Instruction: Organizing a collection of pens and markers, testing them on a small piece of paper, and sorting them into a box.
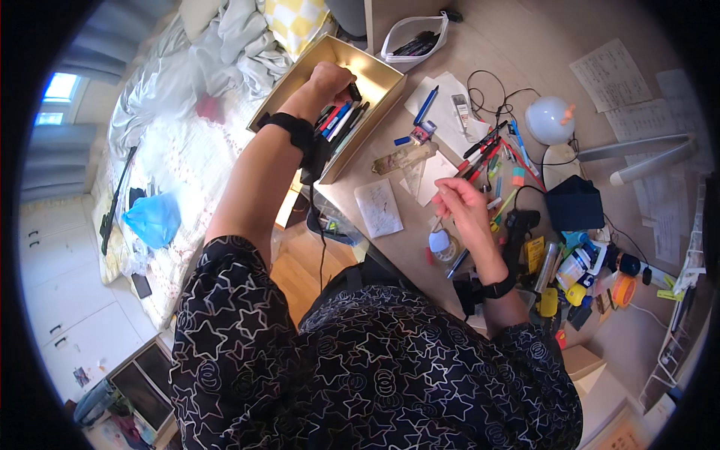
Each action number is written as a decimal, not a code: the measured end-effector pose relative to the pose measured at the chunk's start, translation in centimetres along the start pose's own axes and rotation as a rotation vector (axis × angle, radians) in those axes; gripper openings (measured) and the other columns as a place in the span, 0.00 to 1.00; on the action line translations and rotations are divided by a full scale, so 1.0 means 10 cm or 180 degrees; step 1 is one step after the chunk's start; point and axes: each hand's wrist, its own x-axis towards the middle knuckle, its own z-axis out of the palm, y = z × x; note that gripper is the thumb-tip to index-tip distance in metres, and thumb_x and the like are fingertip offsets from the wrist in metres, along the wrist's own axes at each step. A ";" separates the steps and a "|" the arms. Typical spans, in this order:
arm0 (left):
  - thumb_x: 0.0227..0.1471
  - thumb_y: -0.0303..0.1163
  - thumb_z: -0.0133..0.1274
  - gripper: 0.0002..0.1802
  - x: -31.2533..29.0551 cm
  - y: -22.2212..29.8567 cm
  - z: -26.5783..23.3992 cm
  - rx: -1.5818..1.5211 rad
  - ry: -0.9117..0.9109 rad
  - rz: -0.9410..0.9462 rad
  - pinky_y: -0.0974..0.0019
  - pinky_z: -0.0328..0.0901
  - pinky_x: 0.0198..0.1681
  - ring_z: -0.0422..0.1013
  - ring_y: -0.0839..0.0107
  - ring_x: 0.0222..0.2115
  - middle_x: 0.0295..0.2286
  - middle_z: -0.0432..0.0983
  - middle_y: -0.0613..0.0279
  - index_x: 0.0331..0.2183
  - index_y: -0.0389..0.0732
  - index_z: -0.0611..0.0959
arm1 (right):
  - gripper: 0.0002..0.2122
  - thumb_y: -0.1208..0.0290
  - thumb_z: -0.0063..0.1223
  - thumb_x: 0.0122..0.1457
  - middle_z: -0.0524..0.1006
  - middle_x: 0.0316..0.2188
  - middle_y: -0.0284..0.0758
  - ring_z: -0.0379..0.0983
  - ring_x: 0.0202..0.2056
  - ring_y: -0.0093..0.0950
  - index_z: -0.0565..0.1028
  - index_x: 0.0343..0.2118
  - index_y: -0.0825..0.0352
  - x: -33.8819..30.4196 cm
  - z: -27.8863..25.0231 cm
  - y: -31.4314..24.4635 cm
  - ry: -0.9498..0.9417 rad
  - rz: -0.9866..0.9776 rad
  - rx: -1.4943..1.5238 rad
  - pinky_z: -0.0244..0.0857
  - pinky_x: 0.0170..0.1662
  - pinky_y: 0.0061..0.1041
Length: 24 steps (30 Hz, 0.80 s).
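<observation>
My left hand (pixel 330 79) reaches into a gold box (pixel 365 144) at the table's far left edge. Its fingers are closed on a small black object (pixel 354 91), whose kind I cannot make out. Beside that hand, several pens and markers (pixel 341 120) lie in the box, with black, blue and red among them. Over the tabletop hovers my right hand (pixel 463 210), its fingers loosely bent and apart, with nothing visible in them. Just below its fingertips lies a small rounded white-and-blue item (pixel 440 241). A heap of pens (pixel 487 154) spreads beyond this hand.
A white-edged zip pouch (pixel 415 45) with dark items stands behind the box. Papers (pixel 379 208) and a blue pen (pixel 426 105) lie mid-table. To the right are a round white lamp (pixel 550 120), a dark blue box (pixel 574 202) and cluttered bottles (pixel 574 268). A bed (pixel 202 142) adjoins at left.
</observation>
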 end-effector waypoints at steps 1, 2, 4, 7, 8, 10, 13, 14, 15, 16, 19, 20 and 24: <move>0.45 0.34 0.54 0.11 0.06 0.01 0.05 -0.0173 -0.0036 -0.0101 0.63 0.70 0.21 0.71 0.68 0.18 0.17 0.71 0.57 0.24 0.34 0.76 | 0.08 0.70 0.46 0.57 0.73 0.24 0.29 0.65 0.21 0.13 0.71 0.37 0.67 -0.03 -0.06 0.00 0.0084 0.0006 -0.0034 0.59 0.24 0.12; 0.46 0.33 0.54 0.11 0.11 0.02 0.09 -0.0348 -0.0063 -0.0204 0.62 0.70 0.23 0.71 0.66 0.19 0.18 0.72 0.56 0.24 0.34 0.75 | 0.08 0.70 0.45 0.57 0.74 0.24 0.29 0.65 0.21 0.13 0.71 0.38 0.67 -0.04 -0.11 0.01 0.0159 0.0010 -0.0068 0.59 0.24 0.12; 0.47 0.32 0.52 0.11 0.22 -0.04 0.13 -0.0645 -0.0191 -0.0212 0.60 0.71 0.24 0.72 0.64 0.21 0.20 0.72 0.54 0.26 0.33 0.75 | 0.09 0.70 0.45 0.57 0.74 0.24 0.29 0.65 0.21 0.13 0.71 0.38 0.67 -0.05 -0.22 0.07 0.0269 0.0046 0.0034 0.59 0.24 0.12; 0.48 0.34 0.51 0.14 0.27 -0.15 0.08 -0.0858 -0.0151 -0.0145 0.61 0.71 0.25 0.71 0.65 0.22 0.25 0.73 0.53 0.31 0.32 0.74 | 0.09 0.69 0.46 0.57 0.74 0.24 0.29 0.65 0.21 0.13 0.71 0.38 0.67 -0.07 -0.38 0.11 0.0491 0.0075 0.0131 0.58 0.24 0.12; 0.48 0.34 0.51 0.14 0.20 -0.12 0.06 -0.0826 -0.0188 -0.0149 0.61 0.71 0.25 0.71 0.65 0.22 0.25 0.73 0.53 0.31 0.32 0.74 | 0.10 0.68 0.46 0.57 0.74 0.24 0.29 0.64 0.21 0.13 0.72 0.38 0.67 -0.07 -0.46 0.11 0.0593 0.0046 -0.0005 0.58 0.24 0.11; 0.49 0.35 0.50 0.15 -0.04 -0.08 -0.03 -0.0669 -0.0035 0.0489 0.66 0.70 0.25 0.71 0.68 0.22 0.26 0.73 0.55 0.35 0.31 0.75 | 0.10 0.68 0.47 0.57 0.74 0.24 0.30 0.64 0.21 0.13 0.72 0.38 0.67 -0.08 -0.64 0.13 0.0810 0.0022 -0.0002 0.57 0.24 0.11; 0.51 0.33 0.49 0.15 -0.50 -0.17 -0.22 -0.0987 -0.0184 0.0983 0.75 0.64 0.23 0.69 0.75 0.21 0.25 0.73 0.60 0.38 0.33 0.74 | 0.08 0.70 0.47 0.56 0.74 0.25 0.30 0.65 0.22 0.14 0.72 0.37 0.67 -0.05 -0.88 0.12 0.1244 -0.0018 -0.0351 0.60 0.25 0.13; 0.51 0.32 0.48 0.14 -0.68 -0.24 -0.27 -0.1063 -0.0149 0.1039 0.77 0.62 0.23 0.68 0.76 0.21 0.25 0.72 0.61 0.38 0.33 0.74 | 0.08 0.71 0.46 0.56 0.74 0.25 0.30 0.66 0.22 0.15 0.72 0.36 0.67 -0.03 -0.95 0.16 0.1370 -0.0133 -0.0582 0.60 0.25 0.13; 0.51 0.32 0.48 0.14 -0.87 -0.31 -0.31 -0.1110 -0.0260 0.1132 0.76 0.62 0.22 0.67 0.78 0.20 0.25 0.72 0.62 0.39 0.34 0.74 | 0.08 0.71 0.46 0.56 0.74 0.25 0.30 0.66 0.22 0.15 0.72 0.36 0.67 0.00 -1.04 0.19 0.1457 -0.0120 -0.0598 0.60 0.25 0.13; 0.52 0.32 0.47 0.14 -1.06 -0.39 -0.32 -0.1158 -0.0364 0.1223 0.76 0.62 0.22 0.66 0.79 0.20 0.25 0.72 0.63 0.39 0.34 0.74 | 0.08 0.71 0.47 0.55 0.74 0.24 0.31 0.67 0.22 0.16 0.72 0.35 0.68 0.05 -1.14 0.25 0.1519 -0.0323 -0.0725 0.61 0.26 0.15; 0.52 0.32 0.48 0.14 -1.65 -0.59 -0.23 -0.0892 -0.0463 0.0975 0.77 0.61 0.23 0.66 0.80 0.20 0.25 0.72 0.63 0.39 0.33 0.74 | 0.07 0.72 0.50 0.52 0.75 0.22 0.33 0.69 0.23 0.18 0.73 0.32 0.69 0.16 -1.33 0.37 0.1758 -0.0498 -0.1263 0.63 0.27 0.17; 0.52 0.31 0.49 0.14 -1.73 -0.76 -0.18 -0.0957 -0.0530 0.0987 0.78 0.61 0.23 0.66 0.80 0.19 0.25 0.72 0.63 0.39 0.33 0.74 | 0.07 0.72 0.51 0.50 0.75 0.21 0.34 0.70 0.24 0.19 0.73 0.30 0.69 0.17 -1.37 0.38 0.1882 -0.0467 -0.1672 0.63 0.28 0.19; 0.51 0.28 0.49 0.13 -1.96 -1.32 -0.04 -0.1113 -0.0750 0.0740 0.78 0.61 0.22 0.66 0.81 0.19 0.23 0.73 0.64 0.39 0.34 0.73 | 0.07 0.72 0.54 0.47 0.75 0.22 0.39 0.72 0.25 0.25 0.74 0.28 0.69 0.36 -1.17 0.25 0.1849 -0.0573 -0.2310 0.64 0.29 0.22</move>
